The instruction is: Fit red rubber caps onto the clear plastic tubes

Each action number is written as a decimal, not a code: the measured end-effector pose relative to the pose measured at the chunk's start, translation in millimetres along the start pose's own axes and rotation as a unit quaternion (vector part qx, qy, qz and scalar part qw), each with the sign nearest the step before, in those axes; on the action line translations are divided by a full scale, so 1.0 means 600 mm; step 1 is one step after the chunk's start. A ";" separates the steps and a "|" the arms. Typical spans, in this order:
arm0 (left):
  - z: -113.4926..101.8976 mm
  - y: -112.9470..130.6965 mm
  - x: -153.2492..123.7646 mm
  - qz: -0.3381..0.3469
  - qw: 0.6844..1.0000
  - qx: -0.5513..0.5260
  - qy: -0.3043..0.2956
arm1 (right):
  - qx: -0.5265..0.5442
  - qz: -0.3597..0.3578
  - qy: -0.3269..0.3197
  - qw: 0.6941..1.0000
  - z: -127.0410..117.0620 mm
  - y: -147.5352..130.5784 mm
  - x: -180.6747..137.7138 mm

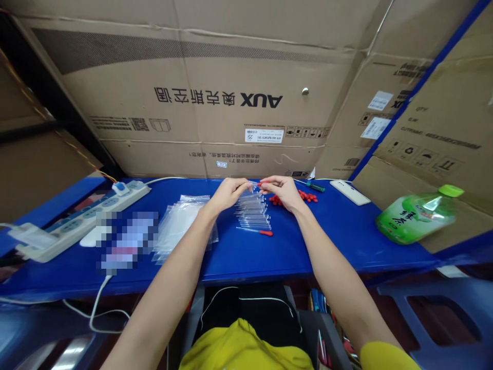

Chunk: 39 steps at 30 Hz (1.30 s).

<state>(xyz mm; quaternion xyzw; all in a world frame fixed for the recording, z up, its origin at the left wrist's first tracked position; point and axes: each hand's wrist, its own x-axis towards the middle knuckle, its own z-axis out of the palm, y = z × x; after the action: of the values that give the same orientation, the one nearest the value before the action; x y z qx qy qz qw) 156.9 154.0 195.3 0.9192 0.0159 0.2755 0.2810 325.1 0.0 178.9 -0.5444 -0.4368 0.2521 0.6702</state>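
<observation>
My left hand (228,193) and my right hand (282,190) meet over the far middle of the blue table (239,257). Between their pinched fingers runs a thin clear glass tube with a red cap (262,183) at its right end. Below the hands lies a row of clear glass tubes (253,213), side by side. The nearest one, a capped tube (256,231), bears a red cap at its right end. A heap of loose red caps (304,197) lies just right of my right hand.
A pile of clear plastic bags (181,226) lies left of the tubes. A white power strip (80,218) sits at far left, a white phone (349,192) and a green screwdriver (316,187) at back right, a green bottle (418,213) on its side at right. Cardboard boxes (215,87) wall the back.
</observation>
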 end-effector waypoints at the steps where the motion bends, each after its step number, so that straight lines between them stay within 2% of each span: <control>1: -0.001 0.001 0.000 -0.001 1.000 -0.007 -0.002 | 0.001 0.003 -0.001 1.000 0.001 0.000 -0.001; 12: -0.001 0.002 0.000 -0.008 0.999 -0.037 -0.026 | 0.003 0.017 -0.023 1.000 0.005 -0.005 -0.006; 26: 0.011 -0.001 0.003 -0.015 0.996 -0.086 -0.022 | 0.006 0.007 -0.033 0.999 0.015 -0.006 -0.007; 31: 0.015 -0.006 0.002 -0.009 0.996 -0.091 -0.013 | 0.005 0.004 -0.031 1.000 0.018 -0.004 -0.007; 39: 0.007 -0.003 0.003 0.012 0.999 -0.025 0.031 | -0.043 -0.018 -0.033 0.998 0.015 -0.007 -0.004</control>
<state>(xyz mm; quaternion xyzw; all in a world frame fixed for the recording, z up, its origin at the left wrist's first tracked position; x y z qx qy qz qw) 161.1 153.9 192.0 0.9030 0.0067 0.3078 0.2996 315.8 1.2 182.1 -0.5558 -0.4793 0.2389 0.6359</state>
